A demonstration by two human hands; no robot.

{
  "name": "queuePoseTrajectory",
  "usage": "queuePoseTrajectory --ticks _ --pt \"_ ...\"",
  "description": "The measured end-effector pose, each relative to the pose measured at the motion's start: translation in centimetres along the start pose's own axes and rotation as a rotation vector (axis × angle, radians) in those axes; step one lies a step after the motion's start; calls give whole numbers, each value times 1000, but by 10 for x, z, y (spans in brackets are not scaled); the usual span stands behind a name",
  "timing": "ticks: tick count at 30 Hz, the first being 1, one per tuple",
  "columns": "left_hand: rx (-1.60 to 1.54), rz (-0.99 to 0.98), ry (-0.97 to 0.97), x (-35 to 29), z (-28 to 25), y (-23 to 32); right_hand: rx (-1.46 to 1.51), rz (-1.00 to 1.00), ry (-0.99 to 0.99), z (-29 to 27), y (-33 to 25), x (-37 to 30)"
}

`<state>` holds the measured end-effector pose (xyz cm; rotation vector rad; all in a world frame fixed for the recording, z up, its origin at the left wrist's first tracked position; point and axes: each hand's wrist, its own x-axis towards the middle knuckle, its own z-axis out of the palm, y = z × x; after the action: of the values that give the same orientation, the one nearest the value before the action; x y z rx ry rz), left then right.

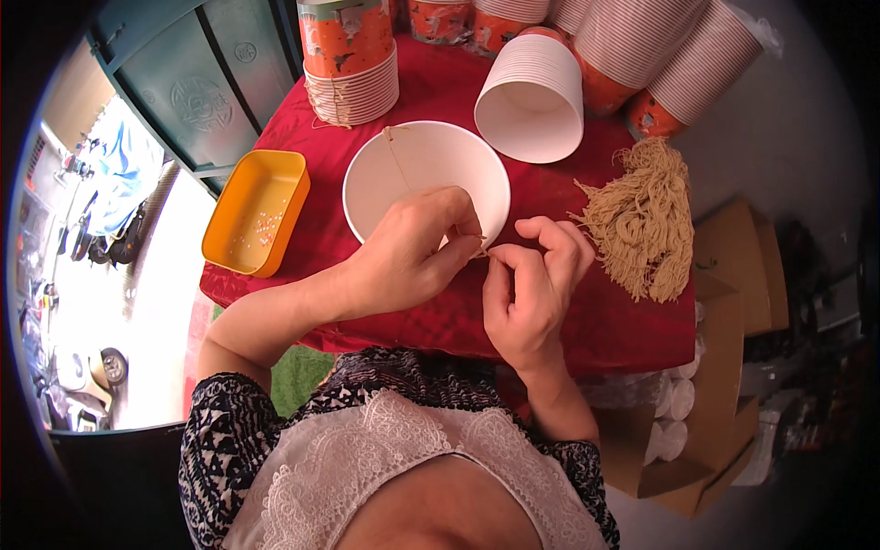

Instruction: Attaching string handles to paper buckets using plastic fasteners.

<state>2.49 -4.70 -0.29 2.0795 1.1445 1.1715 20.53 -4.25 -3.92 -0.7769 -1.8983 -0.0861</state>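
A white paper tub [368, 183] stands mouth up in front of me. From a small knot at its far rim, a thin tan string [400, 163] runs across the mouth toward my hands. At the near right rim, my left hand [412, 252] pinches the string with thumb and forefinger. Just to its right, my right hand [536, 298] also pinches the string at the rim, its other fingers loosely curled. The fine detail between the fingertips is too small to make out. Right of my hands lies a thick bundle of tan strings [644, 225].
A yellow plastic box [218, 240] with small coloured bits sits at left on the red tablecloth [596, 335]. Behind are an upright tub stack [351, 87], a stack lying on its side [529, 115] and more stacks. An open cardboard box [720, 357] stands beside the table at right.
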Motion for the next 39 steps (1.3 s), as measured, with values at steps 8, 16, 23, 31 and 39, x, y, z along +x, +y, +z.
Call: queuePoseTrajectory --ticks 8,16,23,31,39 --pt "12 -140 74 4 3 3 -33 -28 -33 1 -2 -11" --pt "110 -153 105 9 1 1 172 29 -45 5 5 -15" --pt "158 9 48 7 -7 8 497 164 -47 11 9 -6" --pt "162 34 56 3 -7 6 850 434 -49 23 5 -12" --pt "333 170 57 -12 -5 6 497 130 94 35 7 -9"
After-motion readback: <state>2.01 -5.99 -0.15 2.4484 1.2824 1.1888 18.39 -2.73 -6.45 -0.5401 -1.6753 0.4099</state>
